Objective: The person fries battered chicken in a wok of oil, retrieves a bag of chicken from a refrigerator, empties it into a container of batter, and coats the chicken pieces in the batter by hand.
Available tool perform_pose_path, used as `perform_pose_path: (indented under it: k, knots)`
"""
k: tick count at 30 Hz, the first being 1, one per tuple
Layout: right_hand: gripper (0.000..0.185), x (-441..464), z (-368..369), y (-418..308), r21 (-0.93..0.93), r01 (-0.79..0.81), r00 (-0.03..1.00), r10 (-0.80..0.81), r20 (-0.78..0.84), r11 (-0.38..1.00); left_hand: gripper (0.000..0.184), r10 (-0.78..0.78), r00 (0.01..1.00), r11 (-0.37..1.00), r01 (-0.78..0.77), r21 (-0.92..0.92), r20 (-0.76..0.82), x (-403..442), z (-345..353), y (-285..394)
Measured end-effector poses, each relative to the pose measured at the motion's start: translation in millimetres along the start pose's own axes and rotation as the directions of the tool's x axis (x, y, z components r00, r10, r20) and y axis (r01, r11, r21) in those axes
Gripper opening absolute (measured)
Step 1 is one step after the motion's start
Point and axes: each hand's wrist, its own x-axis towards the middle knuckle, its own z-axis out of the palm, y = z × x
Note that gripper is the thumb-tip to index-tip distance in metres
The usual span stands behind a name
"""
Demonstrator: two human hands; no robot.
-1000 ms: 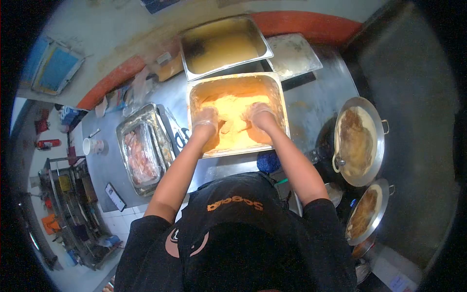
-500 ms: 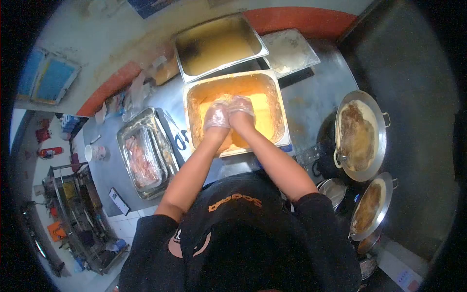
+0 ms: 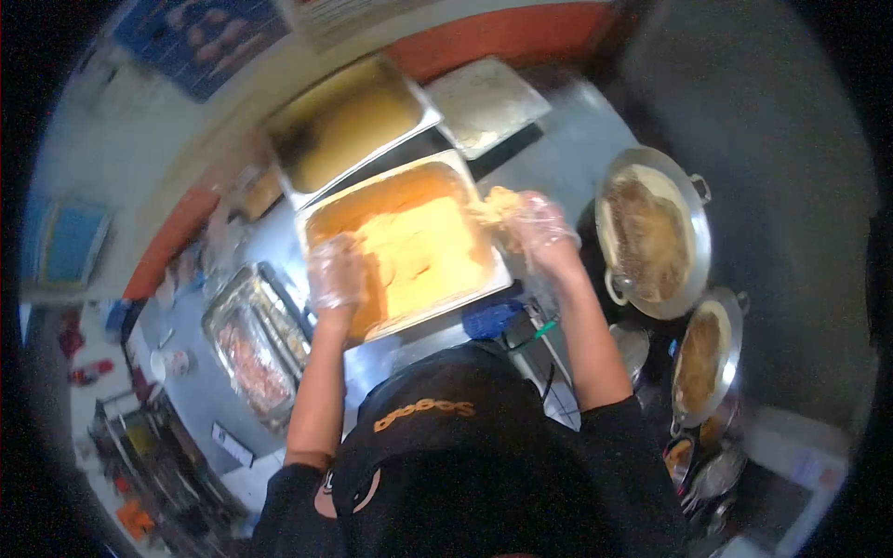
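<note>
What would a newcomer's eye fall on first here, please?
Probably the bright orange-yellow powdery mix in the metal tub at the centre, with the gloved left hand at its left side. Beyond the tub's right rim, the gloved right hand holds an orange piece; farther right stand two wide pans.

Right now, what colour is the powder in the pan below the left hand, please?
The powder is yellow-orange; it shows best in the head view.

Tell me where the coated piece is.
In the head view, the coated piece is right of centre, held in the gloved right hand, by the right rim of the pan of orange powder.
</note>
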Motion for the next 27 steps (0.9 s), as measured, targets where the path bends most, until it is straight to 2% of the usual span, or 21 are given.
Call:
perform_pose_path:
  k: [1, 2, 4, 6, 7, 9, 11, 12, 13, 14, 15, 16, 17, 18, 19, 20, 22, 23, 24, 26, 27]
  knots:
    - [0.019, -4.8, -32.1, -4.6, 0.185, -0.208, 0.978, 0.206, 0.03, 0.961, 0.023, -0.031, 0.998, 0.999, 0.029, 0.029, 0.061, 1.4, -4.2, 1.0]
    - [0.017, -21.3, -63.0, -21.7, 0.236, -0.24, 0.96, 0.266, -0.089, 0.942, 0.025, -0.054, 0.991, 0.997, 0.048, 0.057, 0.122, 4.3, -11.1, 5.4]
    - [0.023, -31.0, -118.5, 17.5, -0.072, -0.039, 0.925, 0.009, -0.379, 0.997, 0.023, 0.053, 0.998, 0.988, -0.059, 0.141, 0.045, 6.9, -16.1, 14.6]
    - [0.028, -47.7, -179.1, 73.6, -0.455, -0.145, 0.89, -0.085, -0.448, 0.879, 0.019, 0.038, 0.995, 0.99, -0.05, 0.133, 0.09, 12.1, -30.6, 37.4]
    - [0.03, -54.9, -203.8, 96.4, -0.611, -0.201, 0.882, -0.13, -0.452, 0.766, 0.018, 0.016, 0.998, 0.998, -0.019, 0.056, 0.057, 13.3, -29.9, 41.4]
    - [0.032, -66.7, -237.3, 118.2, -0.622, -0.364, 0.903, 0.099, -0.417, 0.693, 0.018, 0.005, 1.0, 0.998, -0.005, -0.056, 0.0, 18.3, -33.0, 58.6]
    - [0.031, -65.1, -261.3, 168.9, -0.697, -0.466, 0.884, 0.314, -0.346, 0.545, 0.018, 0.114, 0.993, 0.991, -0.116, -0.062, -0.04, 27.0, -31.3, 73.5]
    - [0.031, -70.2, -265.1, 207.8, -0.747, -0.439, 0.895, 0.315, -0.315, 0.499, 0.018, 0.164, 0.985, 0.984, -0.167, -0.061, -0.062, 32.6, -30.3, 82.3]
    - [0.031, -74.6, -268.3, 244.5, -0.794, -0.407, 0.904, 0.32, -0.282, 0.45, 0.017, 0.173, 0.985, 0.983, -0.173, -0.064, 0.001, 39.1, -30.9, 94.4]
    - [0.032, -77.1, -272.1, 263.6, -0.836, -0.373, 0.911, 0.329, -0.248, 0.402, 0.016, 0.232, 0.972, 0.964, -0.236, -0.126, -0.043, 43.5, -29.1, 107.3]
    - [0.027, -79.8, -268.8, 233.5, -0.887, -0.285, 0.913, 0.385, -0.135, 0.364, 0.016, 0.289, 0.953, 0.935, -0.301, -0.187, -0.091, 45.4, -27.3, 120.2]
    - [0.026, -85.0, -266.8, 236.5, -0.882, -0.297, 0.916, 0.369, -0.156, 0.365, 0.016, 0.34, 0.93, 0.898, -0.366, -0.245, -0.142, 48.4, -27.4, 139.1]
    - [0.026, -90.4, -265.8, 239.7, -0.878, -0.31, 0.919, 0.353, -0.177, 0.366, 0.016, 0.341, 0.939, 0.924, -0.345, -0.163, -0.05, 50.9, -34.0, 163.5]
    - [0.026, -93.4, -266.4, 242.1, -0.873, -0.322, 0.92, 0.338, -0.198, 0.367, 0.016, 0.433, 0.899, 0.877, -0.438, -0.2, -0.068, 55.7, -24.5, 172.2]
    - [0.025, -94.1, -268.8, 235.2, -0.809, -0.452, 0.858, 0.431, -0.28, 0.375, 0.016, 0.52, 0.85, 0.818, -0.525, -0.234, -0.088, 58.9, -11.2, 178.2]
    - [0.026, -102.8, -276.3, 239.7, -0.859, -0.407, 0.881, 0.38, -0.281, 0.31, 0.016, 0.601, 0.791, 0.75, -0.607, -0.265, -0.111, 64.4, -2.3, 186.6]
    - [0.029, -128.8, -292.1, 248.7, -0.935, -0.318, 0.922, 0.28, -0.266, 0.159, 0.017, 0.677, 0.732, 0.677, -0.659, -0.327, -0.073, 69.2, 6.4, 229.9]
    - [0.033, -145.5, -293.1, 218.7, -0.754, -0.524, 0.851, 0.282, -0.443, 0.396, 0.015, 0.718, 0.687, 0.618, -0.703, -0.352, -0.112, 70.8, 14.7, 247.9]
    - [0.037, -169.1, -292.2, 170.2, -0.478, -0.647, 0.737, 0.329, -0.59, 0.593, 0.013, 0.753, 0.64, 0.556, -0.742, -0.374, -0.152, 72.4, 26.1, 264.7]
    - [0.042, -217.3, -282.3, 126.6, -0.369, -0.654, 0.643, 0.229, -0.731, 0.66, 0.009, 0.814, 0.575, 0.466, -0.728, -0.502, -0.079, 80.3, 50.6, 300.6]
    - [0.041, -240.4, -275.4, 123.0, -0.309, -0.725, 0.566, 0.277, -0.776, 0.616, 0.01, 0.843, 0.535, 0.433, -0.741, -0.513, -0.061, 81.9, 59.3, 320.5]
